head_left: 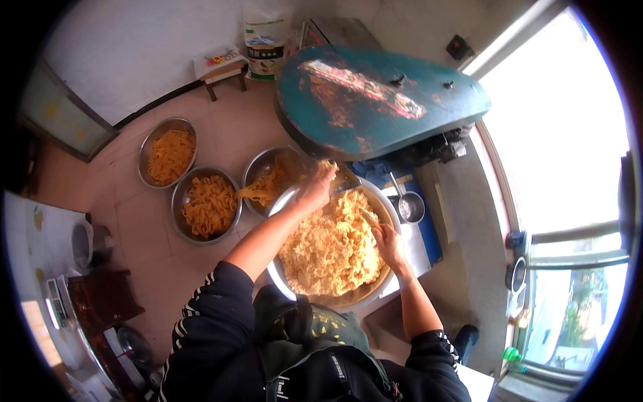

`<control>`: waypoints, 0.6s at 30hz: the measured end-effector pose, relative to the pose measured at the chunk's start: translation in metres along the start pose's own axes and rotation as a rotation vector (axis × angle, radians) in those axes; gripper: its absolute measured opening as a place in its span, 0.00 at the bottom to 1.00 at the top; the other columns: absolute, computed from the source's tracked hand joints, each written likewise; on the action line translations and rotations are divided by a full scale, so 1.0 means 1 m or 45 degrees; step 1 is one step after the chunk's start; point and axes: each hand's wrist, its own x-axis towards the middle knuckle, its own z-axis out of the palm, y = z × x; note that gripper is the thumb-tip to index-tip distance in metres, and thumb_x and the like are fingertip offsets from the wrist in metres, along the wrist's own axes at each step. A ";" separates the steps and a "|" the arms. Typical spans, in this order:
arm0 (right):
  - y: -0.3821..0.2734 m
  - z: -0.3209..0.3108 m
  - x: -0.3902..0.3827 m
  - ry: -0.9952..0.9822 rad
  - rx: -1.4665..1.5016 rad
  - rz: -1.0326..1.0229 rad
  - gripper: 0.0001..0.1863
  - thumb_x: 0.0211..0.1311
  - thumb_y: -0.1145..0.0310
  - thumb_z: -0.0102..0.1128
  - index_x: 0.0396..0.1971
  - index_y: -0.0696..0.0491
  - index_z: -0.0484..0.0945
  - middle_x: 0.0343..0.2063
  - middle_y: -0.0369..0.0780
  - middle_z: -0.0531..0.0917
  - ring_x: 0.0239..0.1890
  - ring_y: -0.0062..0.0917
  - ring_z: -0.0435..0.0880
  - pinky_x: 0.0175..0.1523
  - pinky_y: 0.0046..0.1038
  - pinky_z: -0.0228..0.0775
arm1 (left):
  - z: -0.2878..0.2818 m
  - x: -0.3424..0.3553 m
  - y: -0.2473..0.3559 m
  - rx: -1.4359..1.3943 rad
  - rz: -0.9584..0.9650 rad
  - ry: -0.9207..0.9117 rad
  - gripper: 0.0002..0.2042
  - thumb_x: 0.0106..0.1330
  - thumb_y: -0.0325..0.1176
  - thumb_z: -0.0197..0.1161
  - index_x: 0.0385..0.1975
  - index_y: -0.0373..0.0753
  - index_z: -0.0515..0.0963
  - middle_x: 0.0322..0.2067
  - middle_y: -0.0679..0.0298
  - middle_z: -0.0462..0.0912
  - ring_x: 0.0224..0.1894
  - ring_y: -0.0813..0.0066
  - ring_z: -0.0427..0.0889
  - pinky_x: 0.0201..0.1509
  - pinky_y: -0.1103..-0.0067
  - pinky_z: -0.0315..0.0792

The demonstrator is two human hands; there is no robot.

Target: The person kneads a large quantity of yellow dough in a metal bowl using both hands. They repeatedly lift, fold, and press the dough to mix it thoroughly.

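Note:
A large metal basin (276, 273) full of crumbly yellow dough (329, 253) stands right in front of me. My left hand (317, 189) is raised over the basin's far left rim, beside the green machine (375, 100). Its fingers are closed around a pale clump of dough (327, 167). At the basin's right side, my right hand (390, 244) reaches down to the dough with curled fingers. Something yellowish shows at those fingertips, too small to name. Left of the basin, a metal bowl (250, 167) holds flat orange-yellow noodles (265, 186), partly hidden behind my left arm.
Two more bowls of noodles stand on the tiled floor, one bowl (175, 218) nearer and one (143, 164) farther left. A small saucepan (410, 207) lies right of the basin. A low stool (224, 72) and a sack (264, 50) stand by the far wall. Windows line the right.

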 end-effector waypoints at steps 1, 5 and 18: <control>0.009 0.002 -0.009 0.026 0.016 -0.012 0.17 0.72 0.61 0.63 0.44 0.63 0.82 0.28 0.50 0.86 0.30 0.30 0.87 0.38 0.32 0.77 | 0.002 -0.001 -0.008 0.172 -0.005 0.054 0.33 0.66 0.18 0.50 0.75 0.34 0.58 0.72 0.35 0.59 0.74 0.40 0.63 0.78 0.62 0.61; 0.038 0.007 -0.049 0.131 0.034 0.027 0.19 0.71 0.59 0.63 0.45 0.63 0.82 0.29 0.50 0.86 0.32 0.32 0.88 0.41 0.34 0.77 | -0.011 -0.007 0.016 0.258 0.038 0.089 0.29 0.68 0.16 0.47 0.72 0.35 0.62 0.70 0.37 0.63 0.66 0.44 0.74 0.61 0.61 0.79; 0.094 0.005 -0.107 0.294 0.064 -0.053 0.17 0.75 0.61 0.60 0.50 0.61 0.79 0.26 0.47 0.84 0.26 0.31 0.84 0.35 0.34 0.76 | 0.005 -0.166 0.045 -0.158 -0.118 0.207 0.16 0.72 0.29 0.62 0.58 0.36 0.74 0.57 0.51 0.77 0.61 0.54 0.77 0.65 0.67 0.73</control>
